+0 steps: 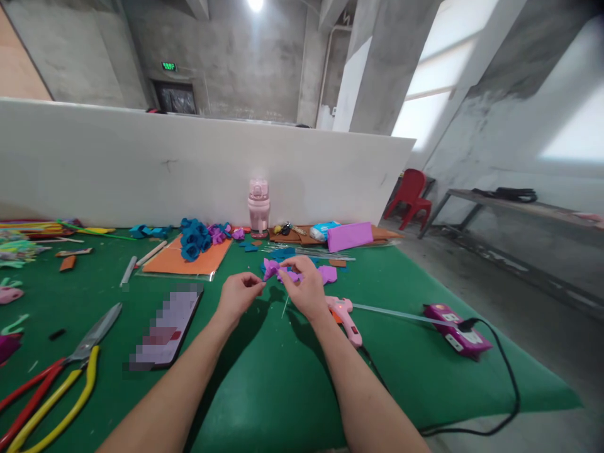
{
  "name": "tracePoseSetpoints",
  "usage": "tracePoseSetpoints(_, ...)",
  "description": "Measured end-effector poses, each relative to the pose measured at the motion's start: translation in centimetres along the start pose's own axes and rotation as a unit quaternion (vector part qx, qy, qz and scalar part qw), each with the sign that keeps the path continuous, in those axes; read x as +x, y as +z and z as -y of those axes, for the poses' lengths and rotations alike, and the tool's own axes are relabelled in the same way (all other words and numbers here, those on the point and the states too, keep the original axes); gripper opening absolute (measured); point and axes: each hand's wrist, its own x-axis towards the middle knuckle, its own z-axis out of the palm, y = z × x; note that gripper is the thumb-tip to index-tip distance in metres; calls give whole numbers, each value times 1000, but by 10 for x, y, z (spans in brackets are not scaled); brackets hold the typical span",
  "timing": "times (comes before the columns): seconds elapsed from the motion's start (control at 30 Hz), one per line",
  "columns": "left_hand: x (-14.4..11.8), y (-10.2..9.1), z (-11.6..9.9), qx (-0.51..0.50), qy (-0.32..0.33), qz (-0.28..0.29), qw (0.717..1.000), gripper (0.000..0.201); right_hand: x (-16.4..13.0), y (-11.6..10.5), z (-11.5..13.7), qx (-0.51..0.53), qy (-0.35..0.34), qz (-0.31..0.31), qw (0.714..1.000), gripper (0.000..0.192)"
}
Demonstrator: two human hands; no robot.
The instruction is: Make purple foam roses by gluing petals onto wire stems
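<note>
Between my hands, just above the green table, is a small purple flower (270,269) of folded thin sheet material. My left hand (238,296) is closed in a pinch at the flower's lower left tip. With thumb and fingertips, my right hand (303,286) grips its right side. Purple cut pieces (327,274) lie behind my right hand, partly hidden by it. A pink glue gun (346,319) with a small orange light rests beside my right wrist, a long clear glue stick (396,313) sticking out of its back.
Scissors (92,343) with red and yellow handles and a phone (167,327) lie left. Blue flowers (194,239) sit on an orange sheet (174,263). A pink bottle (258,207) stands against the white partition (198,163). A black cable (512,377) runs from the purple box (457,330) over the right edge.
</note>
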Motion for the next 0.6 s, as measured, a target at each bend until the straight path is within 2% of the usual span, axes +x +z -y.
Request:
tracePoseSetpoints(0.1, -2, -2, -3, 37, 7, 1, 999, 19, 0, -3, 0, -105, -55, 48, 992, 17)
tracePoseSetpoints(0.23, -4, -2, -9, 112, 39, -9, 993, 16, -2, 0, -3, -183, -62, 69, 979, 22)
tracePoseSetpoints(0.6, -11, 0, -17, 162, 80, 12, 983, 15, -5, 4, -8, -210, -55, 60, 974, 19)
